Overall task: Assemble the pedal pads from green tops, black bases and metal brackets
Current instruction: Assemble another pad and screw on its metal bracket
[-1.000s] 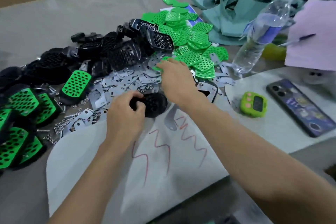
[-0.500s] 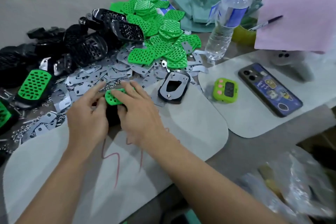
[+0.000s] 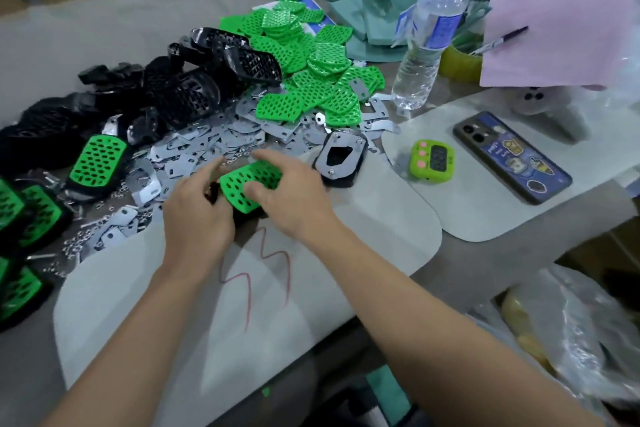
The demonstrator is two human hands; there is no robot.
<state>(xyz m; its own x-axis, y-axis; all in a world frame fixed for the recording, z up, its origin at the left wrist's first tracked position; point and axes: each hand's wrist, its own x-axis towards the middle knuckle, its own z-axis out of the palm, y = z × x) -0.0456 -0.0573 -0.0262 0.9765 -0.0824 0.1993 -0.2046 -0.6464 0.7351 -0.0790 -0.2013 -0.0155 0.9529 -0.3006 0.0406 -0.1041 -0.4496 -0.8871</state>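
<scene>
A green perforated top (image 3: 242, 185) lies on a black base (image 3: 247, 215) at the far edge of the grey mat. My right hand (image 3: 289, 196) holds it, thumb on the green face and fingers curled over its far edge. My left hand (image 3: 199, 215) grips the pad's left end. Behind them lie a pile of loose green tops (image 3: 308, 80), a heap of black bases (image 3: 180, 90) and scattered metal brackets (image 3: 214, 146). One base with a bracket on it (image 3: 339, 156) lies face down to the right.
Finished green-and-black pads (image 3: 95, 163) sit at the left edge. A water bottle (image 3: 426, 42), a green timer (image 3: 433, 161) and a phone (image 3: 509, 156) stand to the right. Small nuts and screws (image 3: 72, 246) litter the table left of the grey mat (image 3: 173, 322).
My right hand took a green top from the pile and brought it onto the black base in my left hand. Both hands now hold the pair together, more of the top showing.
</scene>
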